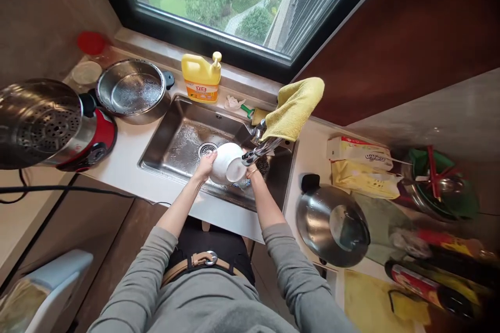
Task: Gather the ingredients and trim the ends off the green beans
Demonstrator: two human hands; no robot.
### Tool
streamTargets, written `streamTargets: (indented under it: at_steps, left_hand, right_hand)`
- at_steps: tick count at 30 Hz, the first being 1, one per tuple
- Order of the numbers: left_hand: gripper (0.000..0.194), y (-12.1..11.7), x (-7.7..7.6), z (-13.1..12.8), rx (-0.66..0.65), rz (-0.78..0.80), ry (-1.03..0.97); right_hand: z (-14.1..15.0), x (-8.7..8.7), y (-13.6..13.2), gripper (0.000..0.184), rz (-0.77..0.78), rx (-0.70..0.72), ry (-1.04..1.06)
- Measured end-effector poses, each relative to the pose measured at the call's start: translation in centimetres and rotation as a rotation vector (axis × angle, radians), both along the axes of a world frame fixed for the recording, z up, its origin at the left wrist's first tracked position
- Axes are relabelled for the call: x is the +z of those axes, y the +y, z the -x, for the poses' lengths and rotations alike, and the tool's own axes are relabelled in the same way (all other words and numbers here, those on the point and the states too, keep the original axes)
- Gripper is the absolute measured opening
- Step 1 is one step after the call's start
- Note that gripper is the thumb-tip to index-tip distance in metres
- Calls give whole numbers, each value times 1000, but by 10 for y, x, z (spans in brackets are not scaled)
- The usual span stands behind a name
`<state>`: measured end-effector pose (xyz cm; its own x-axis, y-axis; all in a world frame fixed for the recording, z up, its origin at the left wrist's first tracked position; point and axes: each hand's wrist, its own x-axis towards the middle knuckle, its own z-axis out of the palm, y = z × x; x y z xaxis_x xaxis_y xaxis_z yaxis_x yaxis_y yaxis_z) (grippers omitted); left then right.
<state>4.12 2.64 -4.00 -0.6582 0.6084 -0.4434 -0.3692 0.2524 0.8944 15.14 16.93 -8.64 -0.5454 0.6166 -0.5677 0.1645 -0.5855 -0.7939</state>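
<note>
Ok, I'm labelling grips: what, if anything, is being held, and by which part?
A white bowl: the left hand grips its left side; the right hand is at its right side, its exact hold hidden.

The pale counter [135, 140] surrounds an inset stainless-steel sink [167, 132]. On its left stand a red-based electric pot [91, 140] and a perforated steamer pot [152, 108]; behind the sink, a yellow detergent jug [202, 77]. On its right sit a round steel vessel [316, 218] with a black handle and, near it, a yellow packet [363, 178].
</note>
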Motion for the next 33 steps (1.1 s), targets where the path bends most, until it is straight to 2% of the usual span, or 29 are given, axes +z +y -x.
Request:
streamTargets:
  at_steps: [3, 6, 10, 13, 16, 20, 22, 24, 26, 29, 33]
  left_hand:
    - [49, 16, -13, 8, 114, 181, 78]
    - [46, 32, -30, 17, 201, 385, 174]
    - [43, 41, -47, 19, 178, 439, 181]
    - [47, 38, -50, 11, 184, 478, 175]
    - [51, 35, -46, -2, 140, 425, 357]
    - [52, 31, -34, -22, -196, 274, 756]
    - [54, 30, -28, -31, -330, 290, 876]
    - [56, 31, -22, -38, -396, 324, 950]
    - [58, 38, -18, -40, -408, 344, 972]
    - [57, 58, -15, -33, -329, 368, 904]
    - [54, 81, -19, -17, -308, 423, 638]
  right_hand:
    - [-7, -9, -2, 30, 90, -104, -47]
    - [-8, -12, -10, 27, 116, -173, -92]
    - [-6, -4, -26, 17, 62, -332, -80]
    - [-6, 6, -38, 15, -4, -378, -41]
    - [-8, 13, -47, 17, -32, -320, -7]
    - [-13, 18, -55, 23, -117, -107, 49]
    - [-17, 20, -55, 26, -156, -31, 50]
    - [-21, 23, -52, 26, -227, 27, 36]
    - [-26, 26, -48, 22, -329, 101, 16]
    - [-35, 33, -48, 15, -454, 216, 17]
    - [-49, 38, -55, 8, -448, 222, 59]
